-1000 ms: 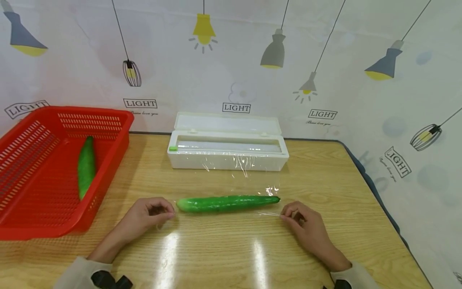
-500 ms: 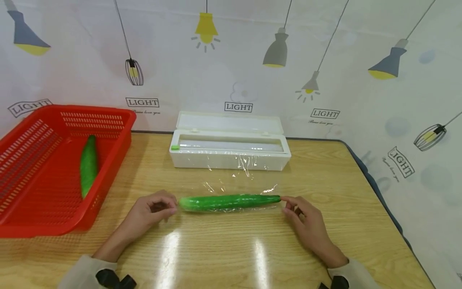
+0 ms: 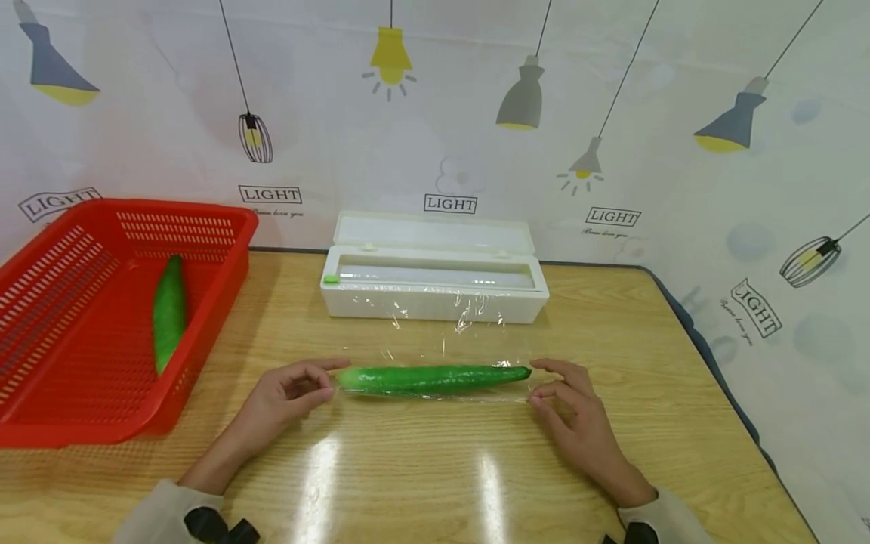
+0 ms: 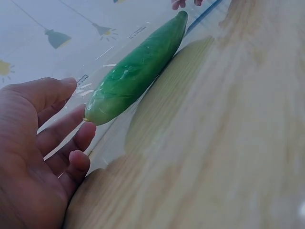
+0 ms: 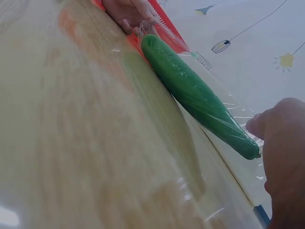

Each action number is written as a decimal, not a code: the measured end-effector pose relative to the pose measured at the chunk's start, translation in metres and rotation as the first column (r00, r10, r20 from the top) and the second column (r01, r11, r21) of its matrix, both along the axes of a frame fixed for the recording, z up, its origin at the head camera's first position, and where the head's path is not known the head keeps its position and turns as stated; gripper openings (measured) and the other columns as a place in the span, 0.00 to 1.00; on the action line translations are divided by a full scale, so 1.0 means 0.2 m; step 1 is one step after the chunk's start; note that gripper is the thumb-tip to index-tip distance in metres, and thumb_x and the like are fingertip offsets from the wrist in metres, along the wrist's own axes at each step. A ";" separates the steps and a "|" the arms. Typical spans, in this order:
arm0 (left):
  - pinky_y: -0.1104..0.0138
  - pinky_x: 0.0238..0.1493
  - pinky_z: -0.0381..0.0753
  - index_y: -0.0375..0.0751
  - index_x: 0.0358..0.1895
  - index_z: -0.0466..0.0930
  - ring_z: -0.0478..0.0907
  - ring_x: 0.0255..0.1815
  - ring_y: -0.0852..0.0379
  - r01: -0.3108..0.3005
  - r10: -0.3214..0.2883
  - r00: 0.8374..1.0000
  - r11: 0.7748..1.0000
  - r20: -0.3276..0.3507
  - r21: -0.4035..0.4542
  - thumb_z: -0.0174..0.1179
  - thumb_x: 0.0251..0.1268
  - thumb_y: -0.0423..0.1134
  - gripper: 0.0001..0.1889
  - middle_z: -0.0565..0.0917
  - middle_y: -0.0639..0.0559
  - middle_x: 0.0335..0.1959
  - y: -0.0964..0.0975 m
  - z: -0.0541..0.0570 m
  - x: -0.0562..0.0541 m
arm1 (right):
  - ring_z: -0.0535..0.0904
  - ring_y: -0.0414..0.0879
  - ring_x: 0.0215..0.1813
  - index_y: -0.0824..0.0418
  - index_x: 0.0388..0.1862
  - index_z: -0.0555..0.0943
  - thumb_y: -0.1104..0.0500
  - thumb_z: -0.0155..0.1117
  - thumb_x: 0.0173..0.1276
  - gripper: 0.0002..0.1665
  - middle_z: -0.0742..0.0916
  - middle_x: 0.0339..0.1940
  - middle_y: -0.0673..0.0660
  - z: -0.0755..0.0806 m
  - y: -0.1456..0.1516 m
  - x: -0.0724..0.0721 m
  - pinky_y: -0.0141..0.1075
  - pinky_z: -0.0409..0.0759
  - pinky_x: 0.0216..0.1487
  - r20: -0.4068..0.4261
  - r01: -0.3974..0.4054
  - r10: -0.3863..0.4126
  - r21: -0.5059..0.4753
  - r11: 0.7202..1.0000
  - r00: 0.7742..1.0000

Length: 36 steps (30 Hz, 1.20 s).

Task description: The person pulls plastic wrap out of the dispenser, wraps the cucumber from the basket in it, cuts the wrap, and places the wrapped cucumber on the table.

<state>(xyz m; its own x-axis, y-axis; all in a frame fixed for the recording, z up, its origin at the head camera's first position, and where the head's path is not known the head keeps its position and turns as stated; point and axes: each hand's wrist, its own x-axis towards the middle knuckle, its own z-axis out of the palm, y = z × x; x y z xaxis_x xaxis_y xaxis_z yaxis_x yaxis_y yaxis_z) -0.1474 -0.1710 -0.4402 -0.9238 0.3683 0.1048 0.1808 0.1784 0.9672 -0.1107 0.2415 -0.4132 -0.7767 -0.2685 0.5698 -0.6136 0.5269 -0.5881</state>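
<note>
A green cucumber (image 3: 435, 380) lies crosswise in front of me, with clear plastic wrap (image 3: 442, 347) around it. The wrap stretches back to the white dispenser box (image 3: 435, 304). At the cucumber's pale end, my left hand (image 3: 288, 393) pinches the wrap's near edge between thumb and fingers, forefinger reaching forward. My right hand (image 3: 574, 415) holds the wrap at the darker tip, its forefinger extended past the cucumber's end. Creases of film cling to the cucumber (image 5: 200, 98) in the right wrist view. In the left wrist view, the fingers of my left hand (image 4: 43, 138) sit right at its pale end.
A red plastic basket (image 3: 204, 317) stands at the left with another cucumber (image 3: 169, 313) inside. Behind the dispenser rises its raised lid (image 3: 435, 230) and a light backdrop (image 3: 326, 113) printed with lamps. The wooden table (image 3: 408, 483) ends along a dark edge at the right.
The film's near edge has been drawn closely around the cucumber. My right hand has shifted slightly forward, and both forefingers now reach out along the cucumber's ends.
</note>
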 end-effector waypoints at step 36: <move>0.70 0.27 0.76 0.38 0.33 0.77 0.74 0.24 0.57 -0.240 0.247 0.968 0.964 -0.049 0.118 0.61 0.62 0.25 0.05 0.85 0.40 0.39 0.13 -0.01 -0.01 | 0.79 0.38 0.34 0.56 0.39 0.84 0.72 0.68 0.59 0.13 0.85 0.36 0.47 -0.15 0.04 -0.08 0.26 0.76 0.35 0.013 0.117 -0.118 0.037 0.992 0.993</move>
<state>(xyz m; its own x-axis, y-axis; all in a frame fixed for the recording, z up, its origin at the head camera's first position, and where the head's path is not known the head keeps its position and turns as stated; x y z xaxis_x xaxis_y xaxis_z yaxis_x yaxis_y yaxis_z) -0.1490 -0.1444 -0.4415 -0.9743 0.1163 0.1930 0.2065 0.1176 0.9714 -0.1270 0.2491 -0.4424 -0.8126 -0.1949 0.5493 -0.5373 0.6159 -0.5762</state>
